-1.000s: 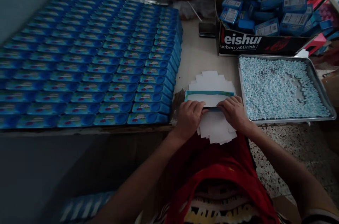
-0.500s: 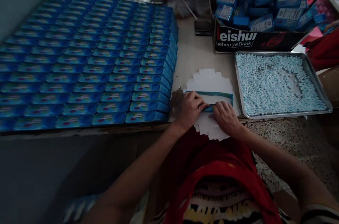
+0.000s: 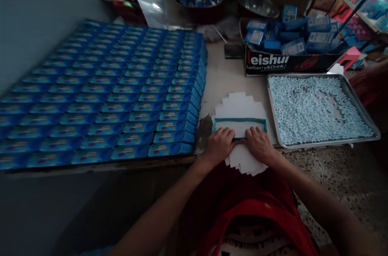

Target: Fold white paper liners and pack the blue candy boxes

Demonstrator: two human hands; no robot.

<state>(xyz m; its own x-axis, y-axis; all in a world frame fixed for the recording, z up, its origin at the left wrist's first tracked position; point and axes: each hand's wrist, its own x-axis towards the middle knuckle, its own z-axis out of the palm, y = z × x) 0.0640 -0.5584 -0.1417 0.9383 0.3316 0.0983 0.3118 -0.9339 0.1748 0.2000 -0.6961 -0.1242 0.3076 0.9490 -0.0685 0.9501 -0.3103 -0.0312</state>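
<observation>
- Two grips, the left hand (image 3: 220,143) and the right hand (image 3: 258,142), are curling almost closed over the near edge of a shallow blue-edged card tray (image 3: 239,120); the thumbs are mostly hiding.
- By placing themselves apart, the hands are probably steadying that edge evenly.
- The card tray is resting over white card sheets (image 3: 236,101) on the worktop (image 3: 222,72), its far rim standing just beyond both grips, its middle showing between them.
- Pale pellets (image 3: 303,114) are lying to the right, presumably for easy reach; blue boxes (image 3: 121,98) are filling the left in rows.
</observation>
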